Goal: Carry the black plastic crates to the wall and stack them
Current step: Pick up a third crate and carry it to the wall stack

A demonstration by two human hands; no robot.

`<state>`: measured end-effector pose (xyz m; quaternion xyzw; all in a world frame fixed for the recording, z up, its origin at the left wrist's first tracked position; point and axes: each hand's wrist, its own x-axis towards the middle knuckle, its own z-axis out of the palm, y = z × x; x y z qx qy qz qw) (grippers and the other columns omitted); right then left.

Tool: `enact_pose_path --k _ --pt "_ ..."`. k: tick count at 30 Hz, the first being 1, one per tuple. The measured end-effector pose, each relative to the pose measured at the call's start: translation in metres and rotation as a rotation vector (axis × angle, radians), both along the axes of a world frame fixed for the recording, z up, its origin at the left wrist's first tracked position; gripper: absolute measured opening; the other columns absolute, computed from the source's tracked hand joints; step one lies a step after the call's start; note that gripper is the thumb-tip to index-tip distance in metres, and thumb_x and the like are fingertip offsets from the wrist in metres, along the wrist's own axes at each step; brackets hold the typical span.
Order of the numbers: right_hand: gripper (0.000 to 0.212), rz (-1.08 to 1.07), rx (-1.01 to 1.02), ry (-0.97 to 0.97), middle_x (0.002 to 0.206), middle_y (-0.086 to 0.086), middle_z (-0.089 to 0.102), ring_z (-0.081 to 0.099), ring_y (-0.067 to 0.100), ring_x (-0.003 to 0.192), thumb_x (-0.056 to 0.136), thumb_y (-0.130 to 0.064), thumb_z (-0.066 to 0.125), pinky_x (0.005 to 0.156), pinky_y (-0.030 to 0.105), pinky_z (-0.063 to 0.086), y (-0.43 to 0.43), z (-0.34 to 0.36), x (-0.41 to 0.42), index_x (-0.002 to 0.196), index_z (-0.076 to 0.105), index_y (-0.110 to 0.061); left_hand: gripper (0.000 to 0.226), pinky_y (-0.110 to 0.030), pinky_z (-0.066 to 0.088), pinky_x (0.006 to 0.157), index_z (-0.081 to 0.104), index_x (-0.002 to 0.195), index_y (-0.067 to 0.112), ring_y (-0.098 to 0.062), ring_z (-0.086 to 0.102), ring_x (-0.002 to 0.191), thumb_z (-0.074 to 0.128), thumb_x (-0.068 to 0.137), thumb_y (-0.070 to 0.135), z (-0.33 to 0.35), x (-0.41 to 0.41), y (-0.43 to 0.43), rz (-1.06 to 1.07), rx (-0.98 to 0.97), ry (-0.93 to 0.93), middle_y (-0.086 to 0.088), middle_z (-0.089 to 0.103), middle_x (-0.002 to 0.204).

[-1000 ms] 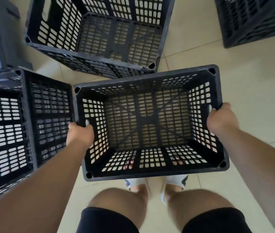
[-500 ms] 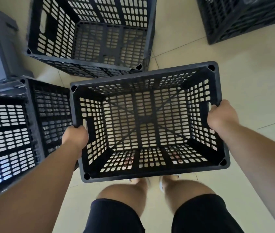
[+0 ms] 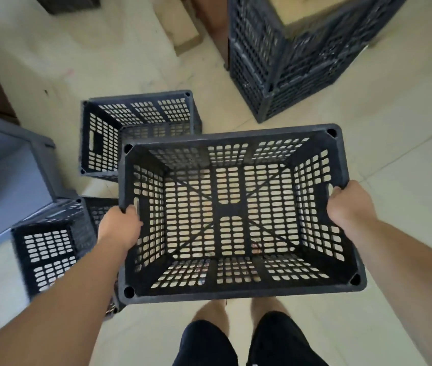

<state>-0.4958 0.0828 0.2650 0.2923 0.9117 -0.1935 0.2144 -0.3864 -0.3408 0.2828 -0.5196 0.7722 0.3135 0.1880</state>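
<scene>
From the head camera, looking down: the person holds one black plastic crate in the air in front of the body, above the tiled floor and above the knees. The crate is rectangular and open at the top, with nothing inside. Its walls and bottom are a grid of small rounded slots; the bottom has a cross of diagonal ribs, and each corner of the rim has a round hole.

The left hand grips the left short wall at the handle slot, with the fingers curled over the rim. The right hand grips the right short wall in the same way.

Counting the crates: one is carried, and two more stand singly on the floor – the far crate behind the carried one and the near crate beside the left forearm. At the upper right there is a stack of crates; how many it contains I cannot tell.

One blue-grey bin stands at the left edge, just beside the near crate. Some cardboard lies on the floor at the top. The person wears black shorts.
</scene>
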Motion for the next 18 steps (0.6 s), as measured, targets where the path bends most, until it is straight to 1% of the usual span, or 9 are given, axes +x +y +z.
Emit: enact_pose_path --k 3,5,6,8,9,11,12,15,18 --pt "0.03 -0.062 -0.003 0.028 0.11 0.02 0.063 0.051 0.032 0.083 0.102 -0.024 0.04 0.072 0.04 0.042 0.019 0.054 0.012 0.121 0.052 -0.004 0.038 -0.05 0.054 0.093 0.062 0.115 0.001 -0.041 0.067 0.101 0.045 0.103 0.033 0.045 -0.015 0.012 -0.056 0.015 0.028 -0.021 0.071 0.109" --pt "0.03 -0.11 -0.007 0.072 0.111 0.022 0.063 0.056 0.036 0.088 0.102 -0.023 0.04 0.075 0.042 0.045 0.031 0.085 0.023 0.12 0.053 -0.003 0.039 -0.048 0.055 0.086 0.062 0.115 0.001 -0.041 0.067 0.097 0.044 0.104 0.033 0.07 -0.024 0.019 -0.079 0.026 0.06 -0.023 0.071 0.108" --pt "0.031 -0.134 -0.001 0.091 0.112 0.023 0.063 0.058 0.04 0.093 0.102 -0.023 0.041 0.078 0.043 0.046 0.036 0.099 0.03 0.12 0.054 -0.002 0.038 -0.049 0.055 0.086 0.061 0.117 0.0 -0.042 0.067 0.098 0.044 0.104 0.032 0.08 -0.028 0.023 -0.087 0.051 0.09 -0.025 0.07 0.11" --pt "0.033 -0.179 0.018 0.116 0.114 0.024 0.062 0.059 0.045 0.101 0.102 -0.022 0.041 0.082 0.045 0.046 0.047 0.125 0.047 0.121 0.054 0.001 0.037 -0.055 0.053 0.095 0.057 0.119 -0.002 -0.047 0.065 0.108 0.044 0.104 0.03 0.098 -0.037 0.032 -0.13 0.095 0.136 -0.028 0.067 0.117" --pt "0.034 -0.201 0.025 0.124 0.116 0.025 0.062 0.059 0.046 0.103 0.102 -0.023 0.041 0.084 0.046 0.046 0.053 0.137 0.057 0.122 0.054 0.001 0.034 -0.057 0.053 0.097 0.057 0.116 0.0 -0.046 0.065 0.108 0.045 0.104 0.03 0.107 -0.04 0.037 -0.162 0.105 0.146 -0.028 0.067 0.118" --pt "0.035 -0.249 0.035 0.15 0.117 0.027 0.061 0.058 0.047 0.106 0.102 -0.023 0.041 0.087 0.047 0.046 0.062 0.16 0.08 0.122 0.054 0.003 0.026 -0.058 0.054 0.095 0.057 0.102 0.007 -0.042 0.066 0.101 0.045 0.104 0.031 0.125 -0.045 0.047 -0.221 0.123 0.179 -0.025 0.069 0.113" --pt "0.035 -0.281 0.041 0.167 0.118 0.027 0.061 0.057 0.047 0.107 0.102 -0.023 0.042 0.088 0.048 0.046 0.066 0.17 0.093 0.123 0.053 0.003 0.025 -0.057 0.055 0.094 0.057 0.099 0.009 -0.042 0.067 0.1 0.046 0.103 0.031 0.134 -0.047 0.053 -0.253 0.132 0.192 -0.023 0.069 0.11" --pt "0.035 -0.397 0.057 0.204 0.118 0.028 0.061 0.058 0.048 0.107 0.102 -0.024 0.043 0.09 0.05 0.047 0.075 0.198 0.139 0.123 0.052 0.003 0.033 -0.056 0.056 0.092 0.06 0.109 0.006 -0.043 0.068 0.101 0.046 0.103 0.034 0.159 -0.051 0.07 -0.347 0.15 0.199 -0.021 0.07 0.11" --pt "0.035 -0.524 0.069 0.231 0.12 0.029 0.06 0.057 0.048 0.108 0.103 -0.023 0.043 0.089 0.048 0.046 0.082 0.222 0.189 0.123 0.052 0.004 0.035 -0.051 0.059 0.084 0.061 0.114 0.006 -0.04 0.069 0.093 0.046 0.103 0.036 0.181 -0.052 0.091 -0.458 0.141 0.212 -0.02 0.07 0.108"
